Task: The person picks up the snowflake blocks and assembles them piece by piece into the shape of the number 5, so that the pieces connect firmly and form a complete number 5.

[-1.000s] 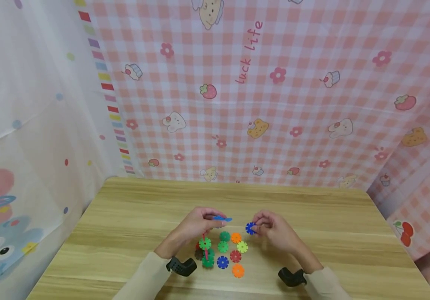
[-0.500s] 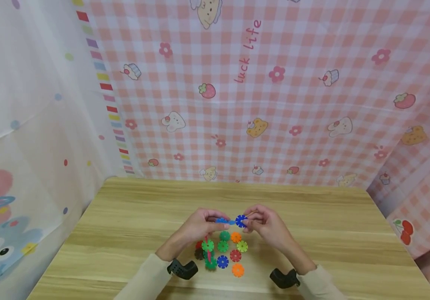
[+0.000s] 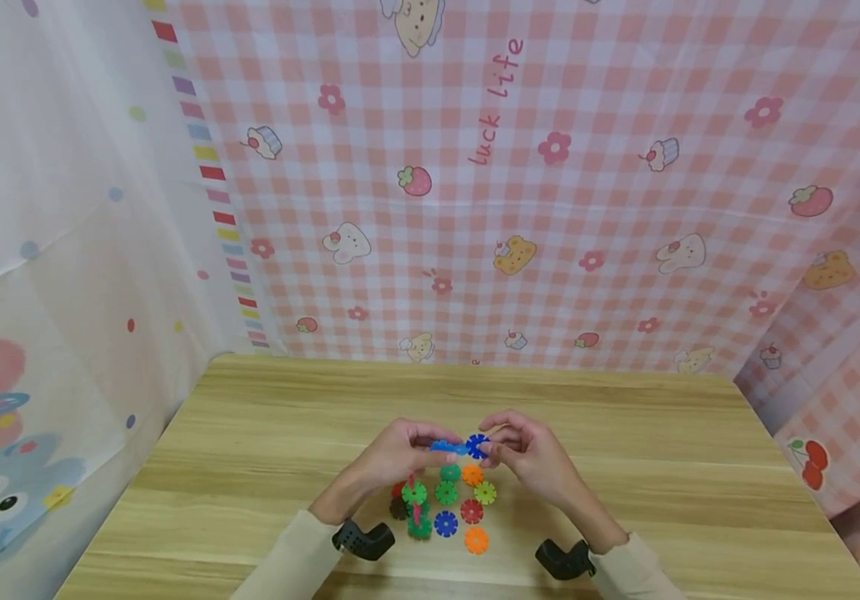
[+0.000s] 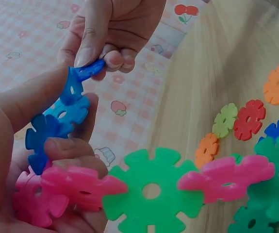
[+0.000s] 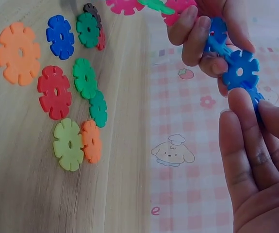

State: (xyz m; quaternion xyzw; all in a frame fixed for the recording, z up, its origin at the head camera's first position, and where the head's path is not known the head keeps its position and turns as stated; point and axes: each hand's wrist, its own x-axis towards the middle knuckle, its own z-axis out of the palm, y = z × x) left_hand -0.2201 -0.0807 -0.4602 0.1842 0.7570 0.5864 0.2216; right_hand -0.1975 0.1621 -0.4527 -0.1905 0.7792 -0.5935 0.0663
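My left hand (image 3: 391, 454) grips a chain of notched plastic snowflake discs, curled round its blue discs (image 4: 64, 114). Beyond the fingers the chain runs on through pink discs (image 4: 81, 187) and a bright green disc (image 4: 151, 189), hanging down toward the table. My right hand (image 3: 531, 454) pinches a dark blue disc (image 3: 477, 446) between thumb and fingers. That disc touches the end blue disc of the chain, edge to edge at an angle. How deep the slots sit in each other is hidden by the fingertips.
Loose discs lie on the wooden table (image 3: 625, 433) below the hands: a blue disc (image 3: 446, 523), a red disc (image 3: 471, 511), a yellow-green disc (image 3: 485, 492), an orange disc (image 3: 477, 541) and several others. A checked pink cloth (image 3: 475, 208) hangs behind the table.
My right hand has moved left with the dark blue disc, bringing it against the chain's blue end. My left hand has stayed nearly in place; the hanging part of the chain has swung slightly.
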